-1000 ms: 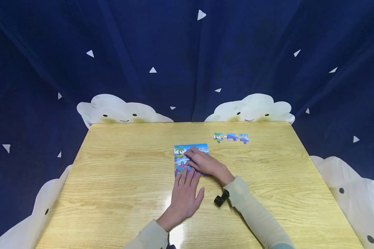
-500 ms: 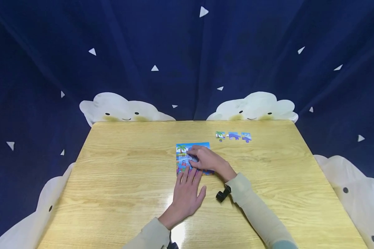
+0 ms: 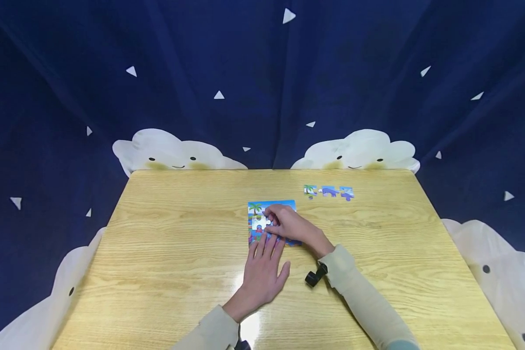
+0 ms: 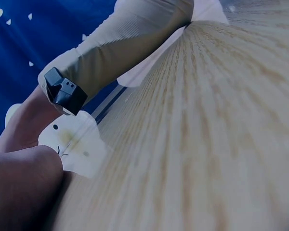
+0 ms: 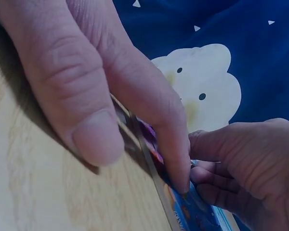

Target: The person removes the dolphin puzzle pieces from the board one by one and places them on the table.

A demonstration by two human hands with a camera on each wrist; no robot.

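A colourful picture puzzle board (image 3: 284,202) with a palm tree and sea scene lies on the table. On its left half, a puzzle piece (image 3: 259,223) shines white with glare. My right hand (image 3: 290,224) pinches that piece at its right edge with curled fingers. My left hand (image 3: 262,277) lies flat, with straight fingers resting on the board's near edge. In the right wrist view, the left hand's thumb (image 5: 98,137) is over the table and a fingertip touches the board (image 5: 197,209). The right hand's curled fingers hide the piece there.
Three loose puzzle pieces, one with a palm tree (image 3: 309,190) and two with purple shapes (image 3: 329,191) (image 3: 346,193), lie in a row beyond the board on the wooden table (image 3: 179,243). A navy curtain with cloud shapes (image 3: 358,150) surrounds the table.
The fingers of my right hand have drawn slightly right and curled. The piece beside them now looks bright white and is more exposed. My left hand stays on the board.
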